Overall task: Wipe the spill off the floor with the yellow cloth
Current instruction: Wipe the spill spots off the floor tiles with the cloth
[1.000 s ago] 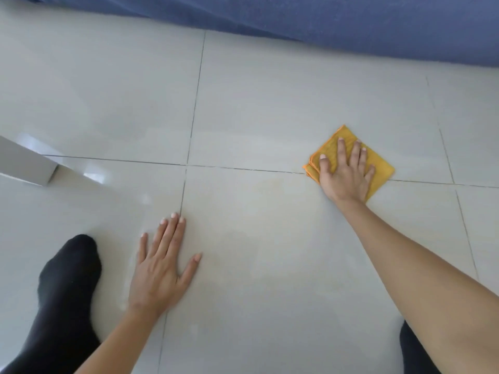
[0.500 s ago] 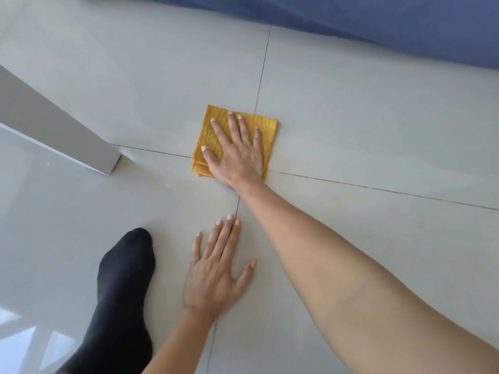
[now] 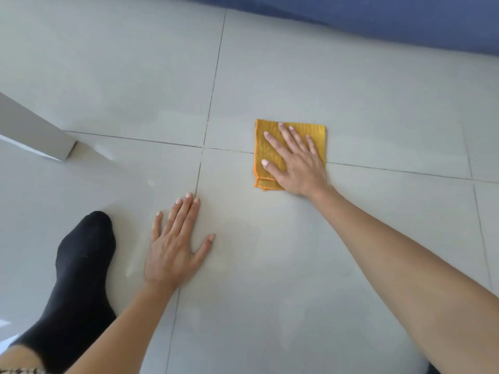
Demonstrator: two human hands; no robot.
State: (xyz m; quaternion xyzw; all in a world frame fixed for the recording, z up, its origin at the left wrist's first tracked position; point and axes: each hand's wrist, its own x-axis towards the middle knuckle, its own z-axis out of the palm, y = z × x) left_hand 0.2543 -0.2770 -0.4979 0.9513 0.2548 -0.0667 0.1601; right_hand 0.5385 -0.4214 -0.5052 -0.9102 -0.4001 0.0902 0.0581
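Yellow cloth (image 3: 290,136), folded into a small square with orange stitched edging, lies flat on the tiled floor (image 3: 378,103), just right of the grout cross (image 3: 202,148) where four tiles meet and straddling the grout line running right from it. The right hand (image 3: 295,160) presses on the cloth with spread fingers, palm down, gripping nothing. The left hand (image 3: 175,244) is flat and open on the tile just below the cross, beside a black-socked foot (image 3: 81,260). The cloth looks light, soft and limp; it should slide easily on glossy tile, best driven by flat palm pressure across the layers so they don't bunch.
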